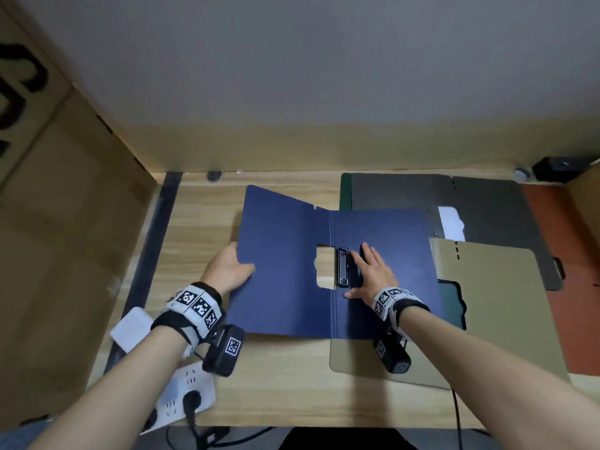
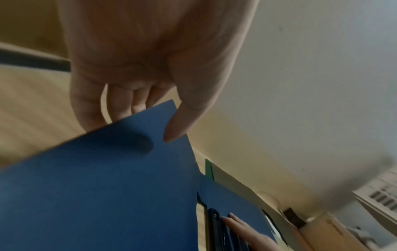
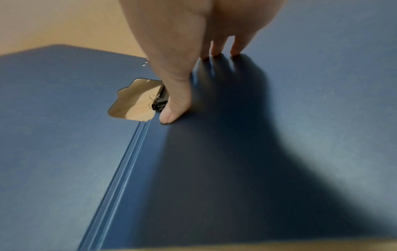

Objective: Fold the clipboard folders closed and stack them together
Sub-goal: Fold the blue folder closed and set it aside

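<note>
A blue clipboard folder [image 1: 292, 271] lies opened out on the wooden desk [image 1: 276, 384], its black clip [image 1: 342, 267] beside the spine. My left hand [image 1: 232, 271] pinches the left cover's outer edge, thumb on top and fingers beneath, and the cover is raised off the desk; in the left wrist view the thumb [image 2: 178, 125] lies on the blue cover [image 2: 96, 186]. My right hand [image 1: 370, 271] presses flat with straight fingers on the right half just beside the clip; the right wrist view shows its fingertips [image 3: 169, 115] on the blue board [image 3: 279, 135].
A tan folder [image 1: 493, 303] lies to the right, partly under the blue one. Behind it are a dark grey folder [image 1: 438, 193], a green one and a red-brown one [image 1: 578, 303]. A cardboard box [image 1: 65, 222] stands at left. A power strip [image 1: 181, 394] sits at the front left.
</note>
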Tool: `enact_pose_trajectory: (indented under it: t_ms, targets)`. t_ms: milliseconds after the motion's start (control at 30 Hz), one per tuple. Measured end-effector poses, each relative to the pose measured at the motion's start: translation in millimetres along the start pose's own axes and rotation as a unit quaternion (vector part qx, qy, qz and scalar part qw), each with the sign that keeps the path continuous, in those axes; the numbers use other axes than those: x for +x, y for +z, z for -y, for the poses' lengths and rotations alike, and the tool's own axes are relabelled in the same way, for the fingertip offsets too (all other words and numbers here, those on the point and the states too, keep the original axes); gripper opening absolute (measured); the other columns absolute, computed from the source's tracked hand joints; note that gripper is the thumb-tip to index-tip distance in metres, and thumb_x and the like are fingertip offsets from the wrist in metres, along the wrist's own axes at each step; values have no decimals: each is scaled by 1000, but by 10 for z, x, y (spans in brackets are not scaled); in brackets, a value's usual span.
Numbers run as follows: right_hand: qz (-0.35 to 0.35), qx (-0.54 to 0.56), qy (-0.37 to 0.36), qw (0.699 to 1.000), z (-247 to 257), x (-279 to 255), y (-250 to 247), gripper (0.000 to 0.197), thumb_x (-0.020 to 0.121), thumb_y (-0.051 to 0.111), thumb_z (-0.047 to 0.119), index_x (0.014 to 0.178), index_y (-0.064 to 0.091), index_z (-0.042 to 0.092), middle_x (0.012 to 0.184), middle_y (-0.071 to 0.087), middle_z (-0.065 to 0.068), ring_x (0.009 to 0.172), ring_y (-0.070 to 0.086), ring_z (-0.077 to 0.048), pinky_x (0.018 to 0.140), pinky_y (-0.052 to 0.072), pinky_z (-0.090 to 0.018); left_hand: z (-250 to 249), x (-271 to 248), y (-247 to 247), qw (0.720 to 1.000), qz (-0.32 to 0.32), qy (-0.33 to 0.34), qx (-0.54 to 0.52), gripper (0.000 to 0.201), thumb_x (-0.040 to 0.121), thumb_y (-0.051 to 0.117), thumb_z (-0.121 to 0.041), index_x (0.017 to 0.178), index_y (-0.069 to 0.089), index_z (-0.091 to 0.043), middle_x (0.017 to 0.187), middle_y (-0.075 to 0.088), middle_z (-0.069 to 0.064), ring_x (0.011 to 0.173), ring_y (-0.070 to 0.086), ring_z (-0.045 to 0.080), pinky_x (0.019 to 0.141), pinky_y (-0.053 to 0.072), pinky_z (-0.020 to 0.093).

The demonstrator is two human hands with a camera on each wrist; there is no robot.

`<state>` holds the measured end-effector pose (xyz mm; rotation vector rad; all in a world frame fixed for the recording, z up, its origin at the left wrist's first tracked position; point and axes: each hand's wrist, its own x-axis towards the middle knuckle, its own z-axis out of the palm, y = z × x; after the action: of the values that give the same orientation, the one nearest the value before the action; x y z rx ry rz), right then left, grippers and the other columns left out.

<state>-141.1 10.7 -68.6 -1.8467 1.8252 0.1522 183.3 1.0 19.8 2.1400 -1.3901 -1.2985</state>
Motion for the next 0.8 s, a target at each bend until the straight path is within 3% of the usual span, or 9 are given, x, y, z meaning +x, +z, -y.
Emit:
enact_pose_trajectory:
  t_ms: [100,167,267,333,467,567,600,700,800]
  targets:
    - [1,19,8,1000,53,-36,-103,101,76,77,45,154,16,24,165,-4,-1,152,2,-22,122,19,-38,-291,-105,-93,997,18,56,54,41,77,60,-18,117,51,-24,95,68,-3,88,67,20,78,53,33]
    - [-6,70,13,997,37,-103,-202,85,85,70,39,153,24,18,165,2,-3,151,12,-24,120,21,-36,-492,-159,-109,995,33,83,53,43,80,56,-21,122,50,-25,95,72,1,87,69,24,80,56,39]
    - [-45,153,37,986,-80,-263,-372,61,94,59,31,147,38,13,162,18,-6,147,25,-25,118,25,-37,-798,-297,-40,986,72,142,54,36,79,50,-31,115,56,-34,89,76,8,81,72,28,81,57,50]
    - [-81,210,68,972,-234,-383,-477,47,95,58,27,138,49,10,151,39,-11,136,44,-27,113,35,-39,-1015,-405,91,975,78,188,85,27,86,47,-36,110,60,-34,84,75,8,78,70,28,79,57,48]
    - [-118,323,111,932,-540,-574,-649,28,96,56,20,119,61,4,111,65,-10,98,64,-27,97,50,-43,-1453,-599,480,954,81,255,135,48,92,49,-45,134,53,-23,77,72,-4,79,67,14,80,54,36]
    - [-95,423,99,896,-610,-741,-837,27,101,46,15,113,60,-5,95,64,-13,77,61,-22,70,51,-17,-1653,-599,829,950,104,262,132,52,87,52,-57,128,57,-25,79,69,-8,80,66,13,80,54,39]
    - [-83,452,96,883,-614,-801,-889,29,102,43,18,112,61,-4,93,66,-12,75,61,-21,66,48,-17,-1698,-588,941,951,106,259,130,50,85,52,-60,123,58,-26,81,67,-10,82,66,14,79,54,38]
    - [-72,519,106,845,-701,-878,-924,38,104,37,30,104,66,5,89,71,-8,74,64,-19,74,46,-30,-1735,-483,1282,952,124,247,131,40,87,52,-48,120,59,-27,87,67,-16,93,64,16,85,52,36]
    - [-93,565,139,808,-883,-830,-820,44,101,42,39,95,68,5,85,69,-3,73,63,-15,73,49,-29,-1631,-385,1543,958,149,204,135,41,86,51,-37,125,59,-27,96,68,-16,103,62,17,93,50,36]
